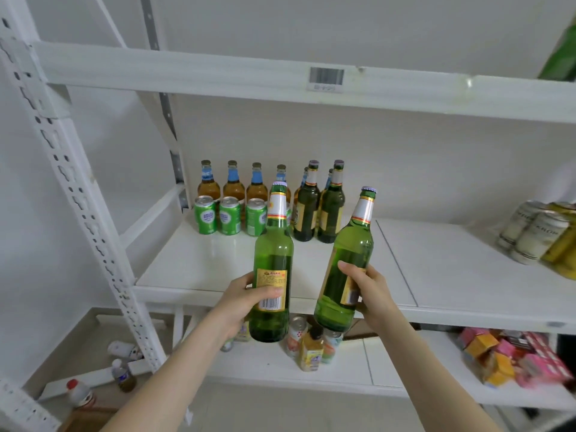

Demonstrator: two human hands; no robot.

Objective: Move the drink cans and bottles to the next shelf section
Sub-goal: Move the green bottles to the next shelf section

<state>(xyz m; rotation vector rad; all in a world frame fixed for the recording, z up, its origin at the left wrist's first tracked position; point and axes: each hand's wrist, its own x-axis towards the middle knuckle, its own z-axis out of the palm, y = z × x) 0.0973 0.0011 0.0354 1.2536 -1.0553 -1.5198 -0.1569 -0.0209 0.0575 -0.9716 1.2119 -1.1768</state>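
White metal racking stood against a white wall, its perforated upright post (78,194) running from eleven o'clock down toward seven. The middle shelf board (202,269) was a glossy white panel, and a seam split it from the next section toward three o'clock. A barcode label (326,77) sat on the beam at twelve o'clock.

The left hand (246,302) gripped a green glass bottle (274,254) around its labelled body, nearly upright, with the cap pointing to twelve. The right hand (371,291) gripped a second green bottle (352,247) the same way, tilted with the cap toward one o'clock. Both hung in front of the shelf edge, off the board.

At the board's back, toward eleven o'clock, three green cans (230,215) showed in a row with amber bottles (233,185) behind them, and dark green bottles (318,207) stood at twelve. Pale cans (536,232) clustered in the next section at three o'clock. The lower shelf (358,375) held pink and orange packets (514,357) at four o'clock.
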